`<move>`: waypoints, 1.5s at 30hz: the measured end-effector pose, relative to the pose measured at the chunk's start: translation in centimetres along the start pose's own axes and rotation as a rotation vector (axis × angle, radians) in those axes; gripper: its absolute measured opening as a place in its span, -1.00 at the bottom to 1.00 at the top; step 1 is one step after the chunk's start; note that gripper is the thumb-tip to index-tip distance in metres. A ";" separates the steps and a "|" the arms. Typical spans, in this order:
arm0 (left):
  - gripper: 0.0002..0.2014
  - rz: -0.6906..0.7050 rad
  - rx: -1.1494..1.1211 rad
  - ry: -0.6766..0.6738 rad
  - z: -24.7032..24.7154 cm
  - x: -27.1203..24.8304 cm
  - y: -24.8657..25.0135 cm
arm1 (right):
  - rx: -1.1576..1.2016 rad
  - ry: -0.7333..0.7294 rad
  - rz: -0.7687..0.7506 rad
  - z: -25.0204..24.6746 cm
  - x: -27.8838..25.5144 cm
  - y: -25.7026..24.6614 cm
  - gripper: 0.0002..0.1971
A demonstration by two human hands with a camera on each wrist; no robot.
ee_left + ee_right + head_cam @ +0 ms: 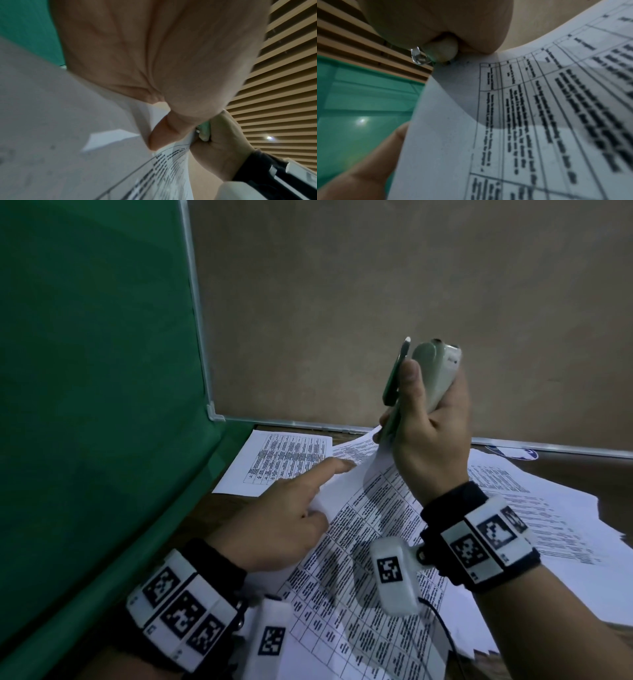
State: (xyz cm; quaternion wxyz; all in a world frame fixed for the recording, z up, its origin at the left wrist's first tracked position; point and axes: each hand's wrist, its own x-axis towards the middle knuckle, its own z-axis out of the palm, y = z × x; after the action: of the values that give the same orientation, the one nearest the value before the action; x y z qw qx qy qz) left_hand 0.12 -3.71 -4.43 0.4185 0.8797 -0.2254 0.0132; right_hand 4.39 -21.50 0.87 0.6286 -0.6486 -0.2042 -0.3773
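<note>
My right hand (424, 433) grips a pale green stapler (435, 371), raised above the table with its nose pointing down. The stapler's mouth sits over the lifted top corner of a stack of printed table sheets (359, 542). In the right wrist view the stapler (443, 52) meets that paper corner (539, 108), metal tip showing. My left hand (291, 515) holds the sheets' left edge, index finger stretched along the top, other fingers curled under. The left wrist view shows my thumb (163, 135) pressed on the paper (163, 169) beside the stapler (205, 129).
A green partition (85, 371) stands close on the left and a beige wall behind. One printed sheet (281, 463) lies flat at the back left. More sheets (548, 508) spread over the wooden table (212, 511) to the right.
</note>
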 end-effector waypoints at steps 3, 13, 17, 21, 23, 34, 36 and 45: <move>-0.37 -0.021 0.011 -0.013 -0.1 -0.1 0.0 | -0.038 0.056 -0.051 -0.1 -0.1 -0.1 -0.72; -0.52 -0.245 -0.048 -0.014 -3.1 -0.3 -3.0 | 0.136 0.235 -0.063 -3.2 2.4 -0.6 -0.69; -0.60 -0.394 -0.296 0.356 -4.9 0.4 -5.7 | 0.296 0.279 0.145 -6.1 2.5 0.1 -0.68; -0.70 -0.570 -0.340 0.543 -6.2 2.1 -10.0 | 0.289 0.133 0.781 -9.3 0.0 4.5 -0.58; -0.63 -0.649 -0.293 0.520 -6.7 3.2 -11.7 | 0.277 0.105 0.985 -10.6 -1.3 6.8 -0.55; -0.62 -0.712 0.015 0.392 -8.8 7.8 -13.7 | 0.453 0.083 1.222 -13.5 -2.8 11.7 -0.61; -0.66 -0.702 0.088 0.331 -8.7 8.4 -13.2 | 0.491 0.084 1.247 -13.9 -2.8 12.2 -0.61; -0.61 -0.633 0.414 0.194 -7.3 6.7 -9.3 | 0.519 0.100 1.240 -14.0 -3.0 12.4 -0.63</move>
State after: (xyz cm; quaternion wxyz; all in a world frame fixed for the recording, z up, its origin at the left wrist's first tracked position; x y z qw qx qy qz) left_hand 11.17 4.22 -5.01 0.2347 0.9663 0.1051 0.0117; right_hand 8.45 -36.02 -10.61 0.8732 -0.4555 0.1511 0.0852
